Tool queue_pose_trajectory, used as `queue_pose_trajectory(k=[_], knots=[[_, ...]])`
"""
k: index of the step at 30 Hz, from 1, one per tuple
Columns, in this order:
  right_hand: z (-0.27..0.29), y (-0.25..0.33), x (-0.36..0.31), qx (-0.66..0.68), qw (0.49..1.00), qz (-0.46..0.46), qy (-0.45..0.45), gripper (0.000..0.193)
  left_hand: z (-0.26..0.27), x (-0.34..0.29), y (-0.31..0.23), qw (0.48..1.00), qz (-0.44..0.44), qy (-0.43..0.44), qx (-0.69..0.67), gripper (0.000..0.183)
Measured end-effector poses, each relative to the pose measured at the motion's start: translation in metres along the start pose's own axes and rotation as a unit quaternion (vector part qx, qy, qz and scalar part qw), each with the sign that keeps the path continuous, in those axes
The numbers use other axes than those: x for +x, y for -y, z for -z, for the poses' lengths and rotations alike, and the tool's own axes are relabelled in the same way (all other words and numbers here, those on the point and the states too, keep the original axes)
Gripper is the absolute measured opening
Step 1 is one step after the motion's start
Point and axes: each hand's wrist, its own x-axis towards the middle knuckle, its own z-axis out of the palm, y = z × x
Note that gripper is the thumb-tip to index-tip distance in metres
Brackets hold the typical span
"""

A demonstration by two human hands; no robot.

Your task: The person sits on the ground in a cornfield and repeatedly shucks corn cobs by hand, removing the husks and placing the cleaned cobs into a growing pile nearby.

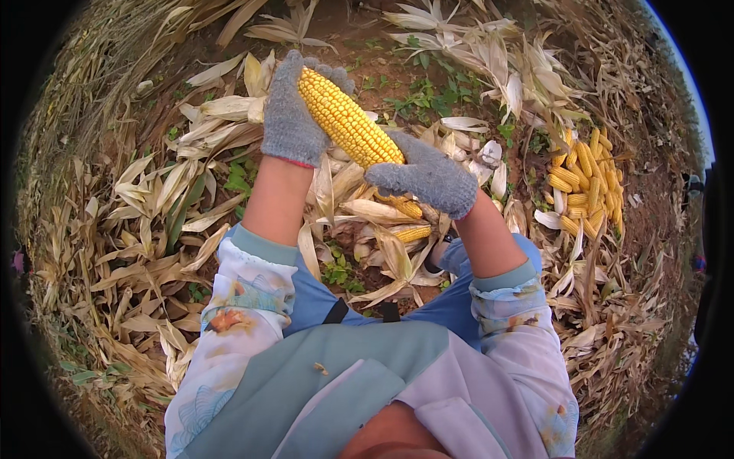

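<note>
A bare yellow corn cob (348, 118) slants between my two gloved hands, its kernels fully showing. My left hand (297, 115), in a grey knit glove, is closed round the cob's upper left end, where pale husk shows beside the fingers. At the lower right end, my right hand (428, 172), also grey-gloved, grips the cob with the thumb laid along its near side. Beneath the hands, partly husked corn cobs (411, 233) lie among dry husks between my knees.
A heap of bare yellow cobs (589, 180) lies on the ground at the right. Dry husks (160, 199) and stalks cover much of the soil on the left and far side. Small green weeds (432, 92) grow beyond my hands.
</note>
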Motion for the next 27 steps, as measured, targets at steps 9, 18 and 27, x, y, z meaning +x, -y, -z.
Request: queue_pose_trajectory(k=[9, 18, 27], knots=[[0.006, -0.001, 0.000, -0.111, 0.992, -0.037, -0.036, 0.027, 0.015, 0.013, -0.040, 0.990, -0.126, -0.061, 0.006, 0.038], [0.014, -0.012, 0.011, 0.053, 0.983, -0.001, -0.177, 0.025, 0.010, 0.005, -0.050, 0.982, -0.159, -0.097, 0.018, 0.050], [0.036, -0.007, 0.007, 0.211, 0.920, 0.068, -0.321, 0.017, 0.028, 0.014, -0.066, 0.975, -0.202, -0.090, 0.004, 0.050]])
